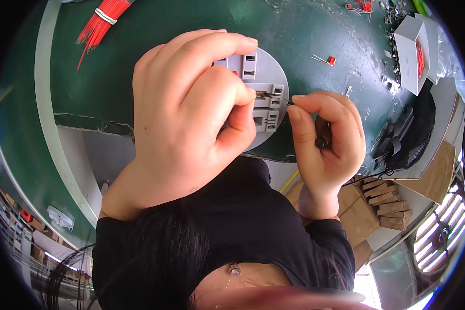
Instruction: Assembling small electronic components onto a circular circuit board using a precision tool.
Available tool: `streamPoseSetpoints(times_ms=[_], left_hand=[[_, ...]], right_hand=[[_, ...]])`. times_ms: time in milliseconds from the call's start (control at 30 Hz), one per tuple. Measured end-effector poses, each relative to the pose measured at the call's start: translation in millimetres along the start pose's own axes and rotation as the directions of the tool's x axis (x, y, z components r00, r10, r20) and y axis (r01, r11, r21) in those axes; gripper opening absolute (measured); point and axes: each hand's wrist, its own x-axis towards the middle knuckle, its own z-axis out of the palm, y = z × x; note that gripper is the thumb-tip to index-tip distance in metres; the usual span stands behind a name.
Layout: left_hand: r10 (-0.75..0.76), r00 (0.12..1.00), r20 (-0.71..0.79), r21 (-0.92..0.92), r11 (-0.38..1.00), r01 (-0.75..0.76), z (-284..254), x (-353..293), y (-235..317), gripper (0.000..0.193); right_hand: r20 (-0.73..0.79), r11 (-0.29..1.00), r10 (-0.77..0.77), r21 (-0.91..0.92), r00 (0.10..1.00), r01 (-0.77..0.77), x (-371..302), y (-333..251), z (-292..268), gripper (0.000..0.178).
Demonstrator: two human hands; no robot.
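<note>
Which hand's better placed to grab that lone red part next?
Likely your right hand: it's nearer the red part, though holding a dark object; your left hand partly covers the round plate.

A hand could slide across the shiny green table [305,33] between the round grey plate [272,66] and the small red wire-legged part [331,61]. The bare left hand [183,103] blocks the plate's left; a white cardboard box [405,59] blocks farther right.

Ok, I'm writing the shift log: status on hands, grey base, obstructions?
Left hand over slotted round grey base, hold unclear. Right hand pinching thin metal piece at base's right edge. Red two-legged component farther right, clear of both hands.
</note>
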Motion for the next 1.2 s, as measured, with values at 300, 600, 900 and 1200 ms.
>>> streamPoseSetpoints(times_ms=[300,600,900,1200], left_hand=[[0.025,1.0,-0.012,0.035,0.999,-0.025,-5.6,-1.6,-5.9,0.027],[0.042,0.999,-0.029,0.034,0.999,-0.041,-9.9,-2.0,-8.5,0.027],[0.054,0.998,-0.039,0.05,0.997,-0.052,-19.8,-1.1,-9.4,0.026],[0.058,0.997,-0.058,0.076,0.996,-0.054,-15.7,-4.3,-7.9,0.024]], right_hand=[[0.096,0.994,0.074,-0.086,0.993,-0.066,3.7,-8.9,0.0,0.02],[0.037,0.999,0.052,-0.002,0.998,-0.051,7.0,-17.7,5.9,0.017],[0.041,0.996,0.081,0.017,0.996,-0.082,6.4,-30.3,8.9,0.016],[0.038,0.995,0.097,0.003,0.995,-0.098,2.6,-30.0,6.8,0.016]])
